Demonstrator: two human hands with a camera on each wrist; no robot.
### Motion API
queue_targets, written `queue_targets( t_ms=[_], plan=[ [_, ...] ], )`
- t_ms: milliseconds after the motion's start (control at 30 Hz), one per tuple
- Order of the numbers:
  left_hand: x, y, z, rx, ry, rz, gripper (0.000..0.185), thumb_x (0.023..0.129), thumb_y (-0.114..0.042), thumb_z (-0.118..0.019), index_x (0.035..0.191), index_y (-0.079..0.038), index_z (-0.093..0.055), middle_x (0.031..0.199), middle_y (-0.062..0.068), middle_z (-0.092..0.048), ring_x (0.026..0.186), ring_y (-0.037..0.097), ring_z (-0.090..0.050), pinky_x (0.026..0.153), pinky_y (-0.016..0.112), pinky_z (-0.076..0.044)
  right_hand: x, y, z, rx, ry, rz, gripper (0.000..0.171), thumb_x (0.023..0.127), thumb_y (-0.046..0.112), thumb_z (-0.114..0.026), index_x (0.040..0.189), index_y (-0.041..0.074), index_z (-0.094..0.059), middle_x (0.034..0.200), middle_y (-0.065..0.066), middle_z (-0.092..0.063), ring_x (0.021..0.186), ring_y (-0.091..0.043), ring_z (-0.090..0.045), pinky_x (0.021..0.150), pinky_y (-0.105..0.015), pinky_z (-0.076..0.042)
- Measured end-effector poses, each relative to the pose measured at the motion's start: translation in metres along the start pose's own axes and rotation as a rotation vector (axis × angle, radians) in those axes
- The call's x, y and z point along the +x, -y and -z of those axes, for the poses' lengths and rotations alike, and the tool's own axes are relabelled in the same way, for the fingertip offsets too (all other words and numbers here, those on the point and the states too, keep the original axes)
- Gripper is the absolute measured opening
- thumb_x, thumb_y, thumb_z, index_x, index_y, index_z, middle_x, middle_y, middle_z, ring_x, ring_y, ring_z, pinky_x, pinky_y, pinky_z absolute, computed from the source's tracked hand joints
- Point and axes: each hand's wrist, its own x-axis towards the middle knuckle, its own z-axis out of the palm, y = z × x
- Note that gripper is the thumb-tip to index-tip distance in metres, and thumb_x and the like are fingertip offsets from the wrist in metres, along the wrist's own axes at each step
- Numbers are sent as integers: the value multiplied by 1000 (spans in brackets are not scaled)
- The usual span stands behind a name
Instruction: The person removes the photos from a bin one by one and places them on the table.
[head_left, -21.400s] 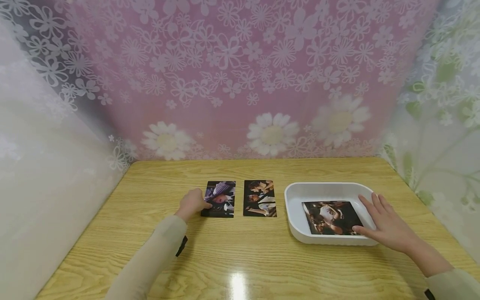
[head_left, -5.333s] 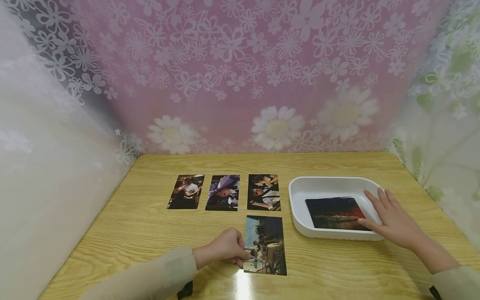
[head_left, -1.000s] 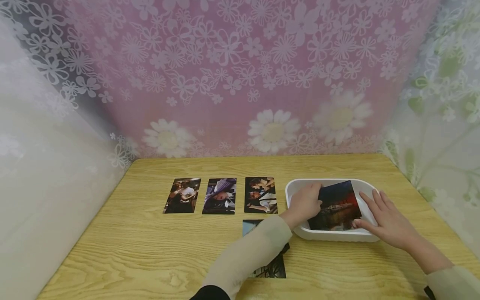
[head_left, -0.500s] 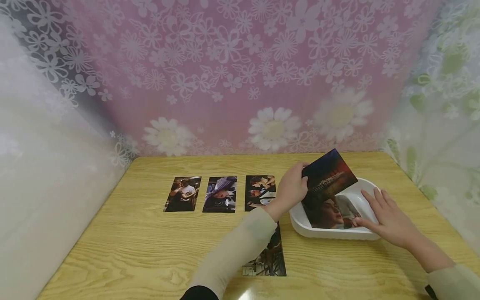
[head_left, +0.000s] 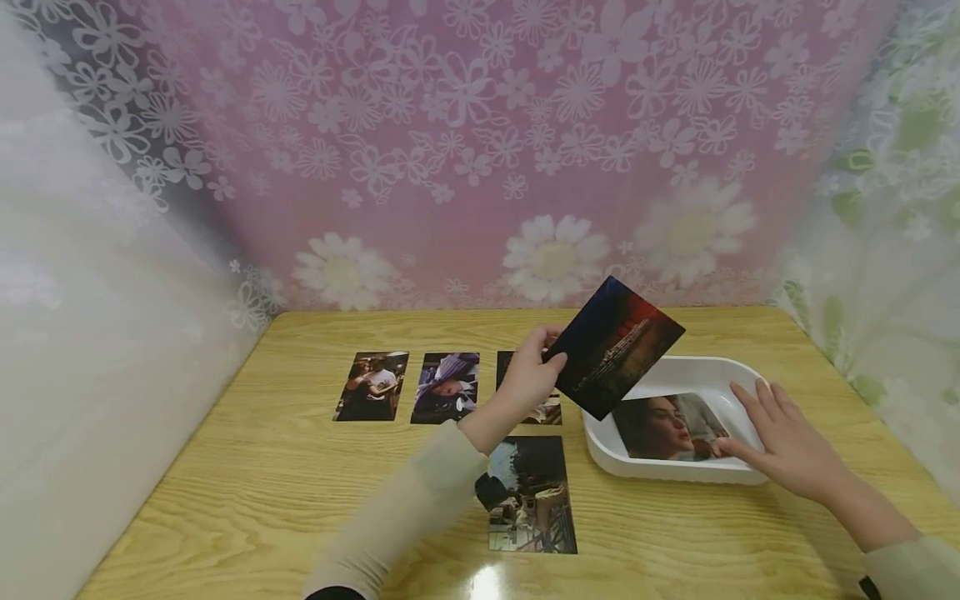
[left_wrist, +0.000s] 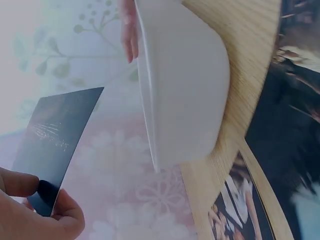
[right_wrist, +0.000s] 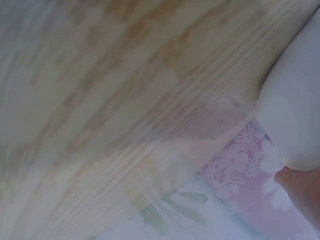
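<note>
Change since half a second ago: the left hand [head_left: 528, 377] has carried the dark night-scene photo [head_left: 613, 347] clear of the white tray [head_left: 600, 433] and leftward; it now hangs tilted in the air above the tray's left edge and the top row of prints. Fingers and thumb pinch its lower left corner, as the left wrist view confirms [left_wrist: 52, 145].

Uncovered in the tray: a photo of a face [head_left: 670, 427], lying flat. The right hand [head_left: 780, 437] rests on the tray's right rim, fingers straight and slightly spread, tips on that photo's edge.

Judgement: one more print is leaving the stack to join the four on the worktop [head_left: 300, 500], probably the lower row beside the single photo [head_left: 531, 493].

Writing, brands, labels: none legible on any print or on the tray.
</note>
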Motion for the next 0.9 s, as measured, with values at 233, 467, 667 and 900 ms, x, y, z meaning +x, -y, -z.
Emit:
queue_targets(
  t_ms=[233, 467, 667, 900],
  plan=[
    [-24, 13, 40, -140, 13, 51, 16, 88, 4, -49, 104, 0, -49, 92, 10, -53, 87, 22, -53, 77, 33, -43, 0, -1, 0, 2, 11, -1, 82, 85, 36, -55, 142, 5, -5, 134, -40, -5, 127, -39, 15, 99, -41, 15],
    [-56, 42, 82, -100, -10, 150, 16, 84, 4, -55, 97, 0, -47, 86, 5, -49, 71, 16, -46, 62, 29, -39, -1, -3, -2, 1, 15, -6, 82, 86, 36, -55, 142, 6, -4, 135, -39, -4, 126, -38, 16, 99, -42, 15],
    [-92, 66, 114, -105, -22, 240, 18, 79, 8, -57, 86, 0, -43, 74, 4, -46, 53, 12, -41, 51, 28, -37, 0, -2, -3, -6, 0, 8, 81, 85, 35, -55, 142, 5, -6, 134, -40, -6, 127, -37, 16, 99, -40, 15],
    [-127, 88, 141, -51, 24, 331, 22, 78, 7, -60, 81, 0, -40, 80, 6, -45, 57, 14, -43, 49, 27, -39, 0, -2, -2, -4, -2, 9, 81, 85, 35, -56, 142, 4, -6, 134, -40, -4, 126, -38, 16, 99, -39, 16]
  ],
)
